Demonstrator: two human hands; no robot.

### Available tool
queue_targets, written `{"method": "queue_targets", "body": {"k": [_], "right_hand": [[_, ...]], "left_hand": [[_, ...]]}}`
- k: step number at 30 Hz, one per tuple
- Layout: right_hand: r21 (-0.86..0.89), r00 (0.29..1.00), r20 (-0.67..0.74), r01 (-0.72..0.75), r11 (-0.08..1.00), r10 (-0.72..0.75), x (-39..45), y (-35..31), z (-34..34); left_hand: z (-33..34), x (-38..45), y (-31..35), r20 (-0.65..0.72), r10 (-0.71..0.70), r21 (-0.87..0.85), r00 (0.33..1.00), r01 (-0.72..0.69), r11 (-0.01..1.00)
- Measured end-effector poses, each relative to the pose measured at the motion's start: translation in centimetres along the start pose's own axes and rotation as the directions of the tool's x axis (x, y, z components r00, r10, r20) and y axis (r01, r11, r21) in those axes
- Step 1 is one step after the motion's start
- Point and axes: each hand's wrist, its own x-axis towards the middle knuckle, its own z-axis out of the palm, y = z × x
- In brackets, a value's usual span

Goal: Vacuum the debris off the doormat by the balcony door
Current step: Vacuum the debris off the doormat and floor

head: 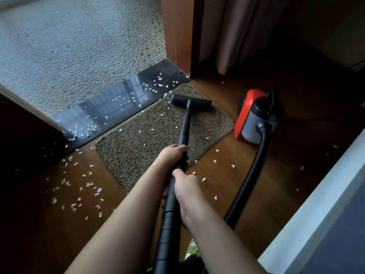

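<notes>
The wand (183,127) is gripped by both hands, left hand (171,155) further down, right hand (185,186) wrapped round it nearer the hose. The nozzle (191,102) is parked flat on the mat (150,143) at its far end, by the sill (110,107). A few flakes (152,129) are scattered mid-mat. Probably best if the nozzle is kept flat and dragged back in slow overlapping strips, so nothing gets flicked onto the floor (237,175).

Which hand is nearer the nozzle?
Left. The left hand grips the wand farther down, toward the nozzle; the right hand grips behind it.
</notes>
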Motion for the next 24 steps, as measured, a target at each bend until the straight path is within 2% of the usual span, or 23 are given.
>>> {"method": "queue_targets", "body": {"k": [7, 13, 18, 24], "right_hand": [[0.045, 0.998, 0.052, 0.029, 0.999, -0.032, 1.7, -1.5, -1.9], [0.026, 0.998, 0.03, 0.06, 0.998, -0.061, 3.1, -2.0, -2.9], [-0.05, 0.996, -0.012, 0.085, 0.995, -0.086, 3.4, -1.8, -2.5], [-0.195, 0.991, -0.106, 0.058, 0.979, -0.08, 2.5, -0.5, -0.9]], "left_hand": [[2.2, 1.4, 1.3, 0.009, 0.014, 0.006, 1.0, -0.014, 1.0], [3.8, 2.3, 1.8, -0.004, 0.022, 0.014, 1.0, -0.022, 1.0], [3.8, 2.6, 1.6, -0.005, 0.022, 0.007, 1.0, -0.022, 1.0], [2.9, 1.1, 0.7, 0.076, -0.011, 0.033, 0.997, 0.008, 0.999]]}}
